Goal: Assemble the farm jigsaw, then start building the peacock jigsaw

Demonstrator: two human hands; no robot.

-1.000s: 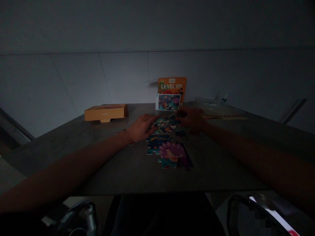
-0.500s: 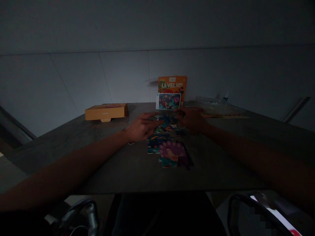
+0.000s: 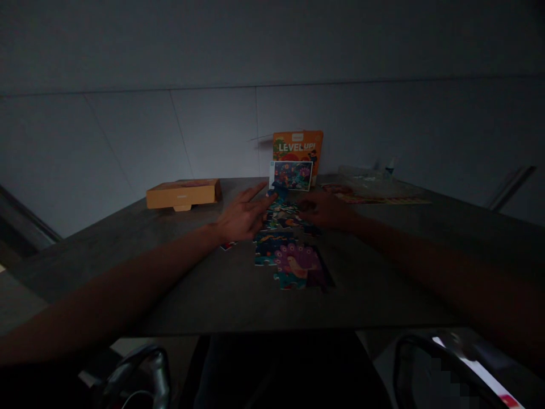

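My left hand (image 3: 242, 217) is over the left side of the loose jigsaw pieces, some fingers extended. A dark blue puzzle piece (image 3: 279, 191) stands tilted up at its fingertips, seemingly pinched there. On the right of the same pieces, my right hand (image 3: 326, 210) has its fingers curled in; what they hold, if anything, is hidden in shadow. Between the hands lie several jigsaw pieces (image 3: 284, 217), partly overlapping. Nearer to me is a joined blue section (image 3: 272, 245), touching or overlapped by a purple peacock section (image 3: 298, 264).
An orange "LEVEL UP!" box (image 3: 298, 140) stands at the back, with a picture card (image 3: 293, 175) leaning against it. An orange-brown box (image 3: 183, 194) sits left. Clear plastic packaging (image 3: 366, 177) and a printed sheet (image 3: 383, 199) lie at right. A small piece (image 3: 227, 246) rests beside my left wrist.
The blue piece now rises in front of the picture card's lower edge. My left fingers have shifted slightly up and away from me; my right hand has moved slightly and its fingers are curled.
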